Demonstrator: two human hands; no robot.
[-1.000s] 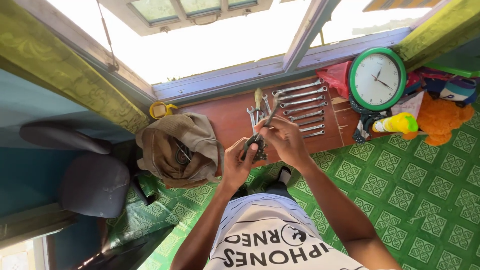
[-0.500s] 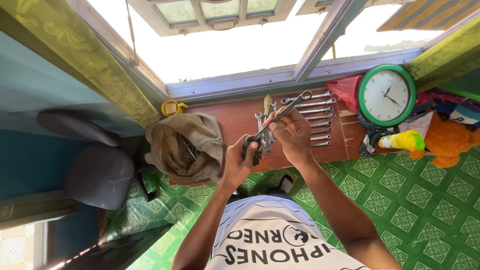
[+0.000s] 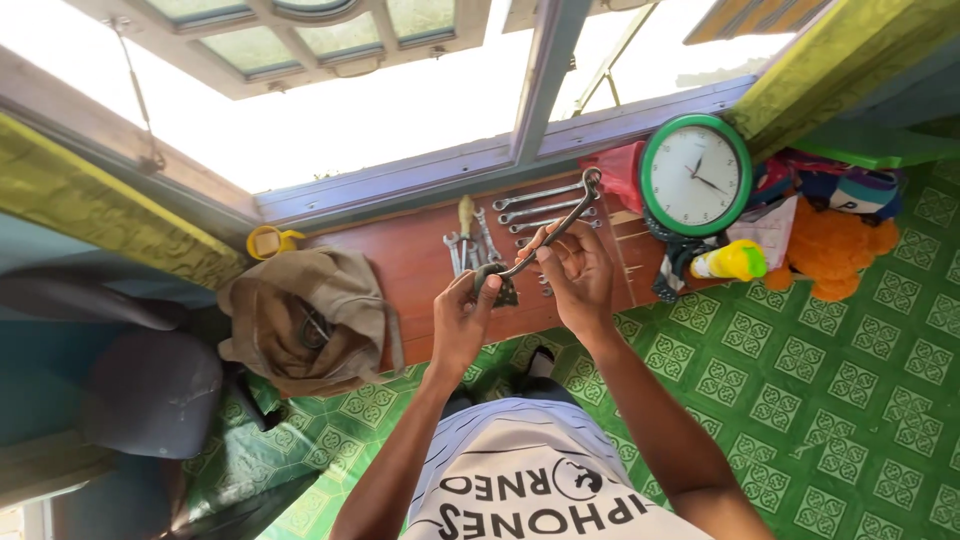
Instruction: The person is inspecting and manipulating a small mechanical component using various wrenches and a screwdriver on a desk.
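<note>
My right hand (image 3: 575, 280) grips a long metal wrench (image 3: 560, 225) by its shank; its ring end points up to the right. My left hand (image 3: 462, 322) pinches a small dark metal part (image 3: 497, 285) at the wrench's lower end. Both hands hover above a brown wooden board (image 3: 415, 265). On the board lie several more wrenches (image 3: 545, 200) in a row and a wooden-handled screwdriver (image 3: 465, 222) beside two short spanners (image 3: 484, 238).
A crumpled tan cloth bag (image 3: 310, 315) lies left of the board, with a yellow cup (image 3: 265, 242) behind it. A green-rimmed clock (image 3: 695, 176), a yellow bottle (image 3: 730, 263) and an orange plush toy (image 3: 835, 250) sit at right. A grey chair (image 3: 150, 390) stands far left.
The wrench has been drawn out from the bundle and now lies slanted between both hands, which have moved slightly down and apart. The bundle of tools no longer shows in my left hand.
</note>
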